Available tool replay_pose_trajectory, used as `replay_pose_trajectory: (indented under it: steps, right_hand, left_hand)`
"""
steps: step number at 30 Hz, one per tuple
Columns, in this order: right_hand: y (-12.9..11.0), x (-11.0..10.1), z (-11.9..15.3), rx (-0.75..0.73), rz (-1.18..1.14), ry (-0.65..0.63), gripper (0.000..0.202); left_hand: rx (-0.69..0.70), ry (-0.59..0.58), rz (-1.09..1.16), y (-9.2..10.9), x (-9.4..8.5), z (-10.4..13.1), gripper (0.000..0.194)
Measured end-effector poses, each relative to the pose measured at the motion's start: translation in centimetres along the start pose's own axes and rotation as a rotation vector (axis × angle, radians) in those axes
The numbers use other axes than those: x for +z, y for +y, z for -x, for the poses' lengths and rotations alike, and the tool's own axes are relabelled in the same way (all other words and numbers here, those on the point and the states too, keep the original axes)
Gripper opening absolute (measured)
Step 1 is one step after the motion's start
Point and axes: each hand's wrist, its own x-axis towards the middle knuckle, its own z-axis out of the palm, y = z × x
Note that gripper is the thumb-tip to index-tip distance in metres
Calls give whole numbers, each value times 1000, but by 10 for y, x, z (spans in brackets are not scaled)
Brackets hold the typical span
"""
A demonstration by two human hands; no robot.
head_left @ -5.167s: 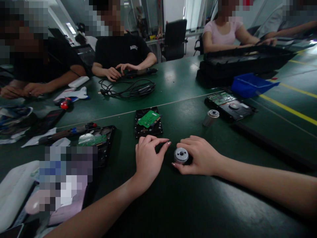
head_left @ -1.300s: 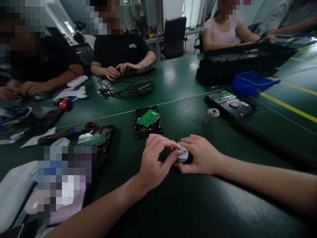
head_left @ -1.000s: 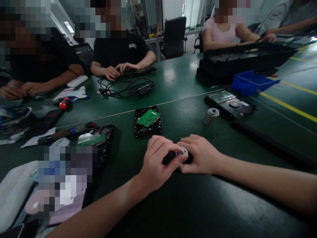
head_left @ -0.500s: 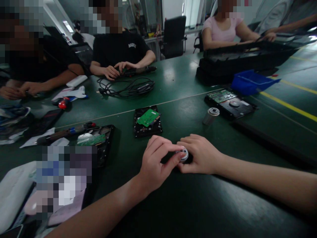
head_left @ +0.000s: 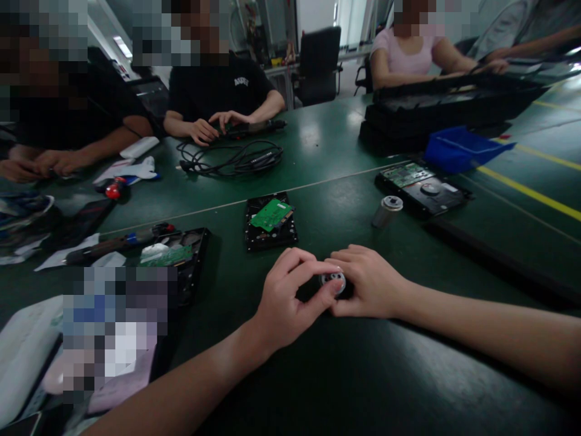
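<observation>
Close to the table's near edge, my right hand (head_left: pixel 365 281) is closed around the side of a small silver metal cylinder (head_left: pixel 327 284) with dark holes in its top. The thumb and index finger of my left hand (head_left: pixel 290 297) pinch the rim of that top from the left. Most of the cylinder's body is hidden by my fingers. A similar silver cylinder (head_left: pixel 388 212) stands upright beyond my right hand. Past my left hand lies a black hard drive (head_left: pixel 254 239) with a green circuit board (head_left: pixel 272 214) resting askew on it.
To the right lie another hard drive (head_left: pixel 433 195), a blue bin (head_left: pixel 460 148) and a long black strip (head_left: pixel 494 257). An opened drive (head_left: pixel 200 254) and an electric screwdriver (head_left: pixel 113 244) are at left. Across the table, co-workers sit near a coiled black cable (head_left: pixel 231 158).
The cylinder's top has turned or tilted slightly between my fingers, so more of its dark holes show. My thumb and index finger have shifted a little on the rim.
</observation>
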Motion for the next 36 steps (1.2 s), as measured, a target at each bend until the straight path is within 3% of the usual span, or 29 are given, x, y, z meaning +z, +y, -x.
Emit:
replay_pose_trajectory:
  steps: [21,26,30,33,36]
  right_hand:
    - [0,0,0,-14,14,2,29]
    - [0,1,0,-5,4,12,35]
    - [-1,0,-1,0,-4,20,35]
    - [-1,0,0,1,-3,24,35]
    - [-1,0,0,-4,0,28,35]
  left_hand:
    - [49,137,-4,0,1,4,9]
    - [-95,193,-144,-5,1,3,10]
    - [-296,71,-315,-12,4,1,7]
    - [-339,-38,-373,-14,6,1,7]
    - [-360,-62,-386,-14,6,2,9]
